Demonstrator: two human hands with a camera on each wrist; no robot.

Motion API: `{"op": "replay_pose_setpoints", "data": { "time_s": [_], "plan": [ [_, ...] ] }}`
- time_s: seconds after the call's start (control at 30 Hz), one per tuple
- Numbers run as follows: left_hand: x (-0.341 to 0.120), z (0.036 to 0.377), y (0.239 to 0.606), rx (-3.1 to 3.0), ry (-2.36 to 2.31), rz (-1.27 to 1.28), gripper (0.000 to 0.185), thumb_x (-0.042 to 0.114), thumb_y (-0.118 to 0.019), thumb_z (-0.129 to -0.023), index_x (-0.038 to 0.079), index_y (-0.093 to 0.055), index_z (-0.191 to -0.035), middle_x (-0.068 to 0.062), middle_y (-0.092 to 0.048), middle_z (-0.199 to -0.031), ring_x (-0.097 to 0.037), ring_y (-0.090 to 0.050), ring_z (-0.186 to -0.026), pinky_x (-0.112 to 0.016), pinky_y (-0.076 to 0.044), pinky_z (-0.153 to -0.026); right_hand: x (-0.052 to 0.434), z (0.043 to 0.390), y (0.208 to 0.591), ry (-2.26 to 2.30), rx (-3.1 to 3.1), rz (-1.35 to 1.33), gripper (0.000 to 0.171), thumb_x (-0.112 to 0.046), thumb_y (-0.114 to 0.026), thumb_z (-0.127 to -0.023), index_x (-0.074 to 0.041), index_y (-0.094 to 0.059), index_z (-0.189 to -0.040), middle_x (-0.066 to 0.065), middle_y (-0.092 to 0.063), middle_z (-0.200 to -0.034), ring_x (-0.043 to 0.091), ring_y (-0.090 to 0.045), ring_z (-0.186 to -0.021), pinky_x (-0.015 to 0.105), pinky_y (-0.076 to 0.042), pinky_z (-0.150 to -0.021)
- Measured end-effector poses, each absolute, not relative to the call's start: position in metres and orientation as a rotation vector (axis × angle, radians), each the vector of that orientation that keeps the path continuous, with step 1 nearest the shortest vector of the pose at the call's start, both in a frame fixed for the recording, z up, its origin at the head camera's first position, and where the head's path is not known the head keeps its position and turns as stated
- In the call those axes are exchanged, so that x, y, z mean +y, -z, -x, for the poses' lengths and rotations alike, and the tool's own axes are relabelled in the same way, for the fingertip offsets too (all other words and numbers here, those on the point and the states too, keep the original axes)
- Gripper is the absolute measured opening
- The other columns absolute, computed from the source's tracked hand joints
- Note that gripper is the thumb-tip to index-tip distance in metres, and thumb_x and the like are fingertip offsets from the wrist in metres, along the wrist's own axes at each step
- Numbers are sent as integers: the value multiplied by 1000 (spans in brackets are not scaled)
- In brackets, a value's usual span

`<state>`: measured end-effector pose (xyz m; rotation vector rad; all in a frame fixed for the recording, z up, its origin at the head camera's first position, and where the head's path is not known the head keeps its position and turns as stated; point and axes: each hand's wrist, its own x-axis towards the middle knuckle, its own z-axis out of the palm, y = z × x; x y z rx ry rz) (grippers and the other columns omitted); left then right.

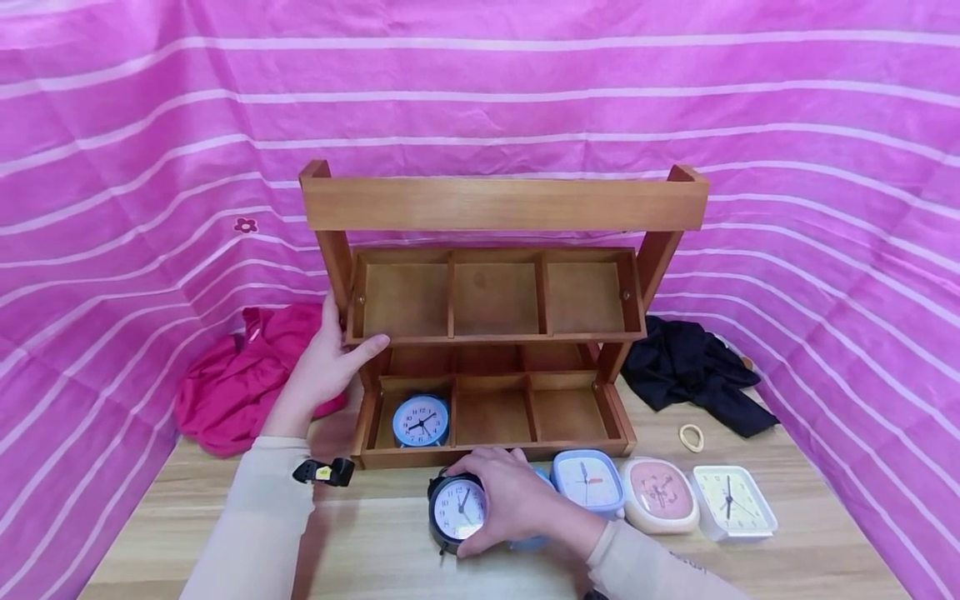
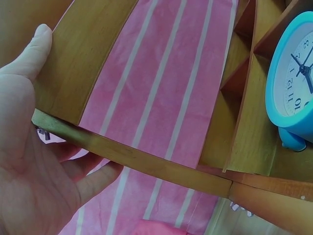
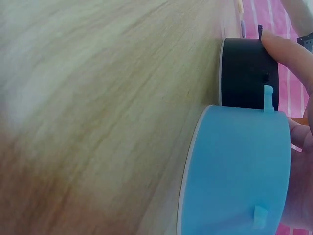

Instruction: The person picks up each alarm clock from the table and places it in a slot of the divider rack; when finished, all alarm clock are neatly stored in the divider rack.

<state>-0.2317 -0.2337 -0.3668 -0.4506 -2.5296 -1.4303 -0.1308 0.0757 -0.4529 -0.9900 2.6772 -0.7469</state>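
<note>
A two-tier wooden shelf (image 1: pixel 504 204) with divided trays stands on the table. My left hand (image 1: pixel 326 367) holds its left side by the upper tray, thumb in front and fingers around the upright, as the left wrist view shows. Within the lower tray's left compartment sits a round blue alarm clock (image 1: pixel 420 421). My right hand (image 1: pixel 517 492) grips a black round alarm clock (image 1: pixel 460 507) in front of the shelf, its dial facing up. Beside it, a second light-blue round clock (image 3: pixel 234 171) is mostly hidden under that hand in the head view.
Right of my right hand lie a square blue clock (image 1: pixel 588 482), a pink-faced clock (image 1: pixel 660 496) and a white square clock (image 1: pixel 735 504). A small ring (image 1: pixel 682 433) lies near a black cloth (image 1: pixel 686 367). Bunched magenta cloth (image 1: pixel 240 375) is at left; striped pink fabric (image 1: pixel 480 108) hangs behind.
</note>
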Motion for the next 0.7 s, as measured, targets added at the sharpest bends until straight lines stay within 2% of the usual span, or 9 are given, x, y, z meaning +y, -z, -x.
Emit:
{"op": "replay_pose_setpoints", "data": {
  "time_s": [0.3, 0.5, 0.7],
  "plan": [
    [-234, 230, 368, -2529, 1449, 448, 111, 35, -76, -96, 38, 11, -165, -19, -26, -168, -47, -37, -149, -71, -38, -111, 77, 127, 446, 809, 2700, 1021, 82, -59, -96, -63, -28, -66, -133, -17, -64, -126, 9, -55, -121, 41, -41, -99],
    [-233, 230, 367, -2526, 1442, 440, 109, 35, -75, -96, 36, 10, -166, -20, -27, -167, -48, -37, -148, -72, -39, -109, 77, 126, 428, 818, 2706, 1023, 83, -58, -97, -62, -29, -67, -134, -16, -63, -119, 8, -53, -115, 39, -42, -93],
    [-232, 230, 366, -2535, 1430, 427, 110, 36, -74, -97, 35, 11, -166, -20, -25, -168, -48, -36, -149, -72, -38, -110, 78, 129, 413, 915, 2680, 1000, 82, -57, -96, -65, -29, -67, -137, -17, -63, -118, 7, -52, -113, 39, -44, -95]
  ]
}}
